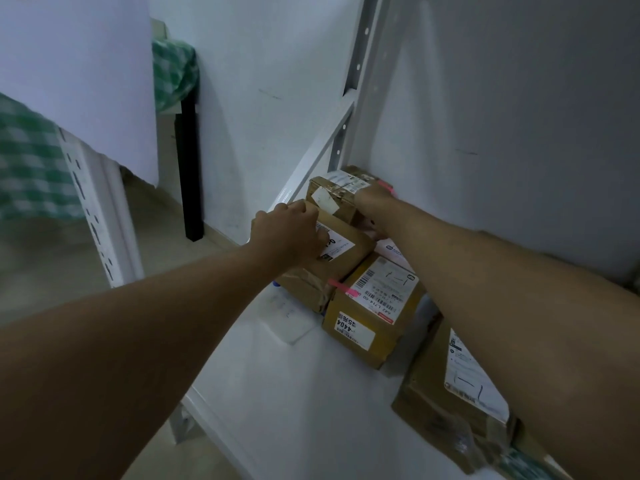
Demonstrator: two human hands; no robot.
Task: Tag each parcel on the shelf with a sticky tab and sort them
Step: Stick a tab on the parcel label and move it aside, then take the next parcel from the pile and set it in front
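Note:
Several brown cardboard parcels lie on a white shelf [277, 393]. My left hand [291, 233] grips the far edge of a flat parcel [339, 261] with a white label. My right hand [372, 202] holds the right side of the back parcel [337, 192] in the shelf's corner; its fingers are mostly hidden. A pink sticky tab [386, 187] pokes out just above that hand. Another pink tab [341, 287] sticks out of the flat parcel's near end. A box labelled 44D4 [370, 306] lies in front. My right arm partly covers a parcel [450, 386] at the right.
A grey wall backs the shelf, with a white perforated upright [358, 64] at the corner and another upright [97, 216] at the left. A table with a green checked cloth [173, 74] and a black leg stands beyond. A small clear packet [294, 323] lies on the shelf.

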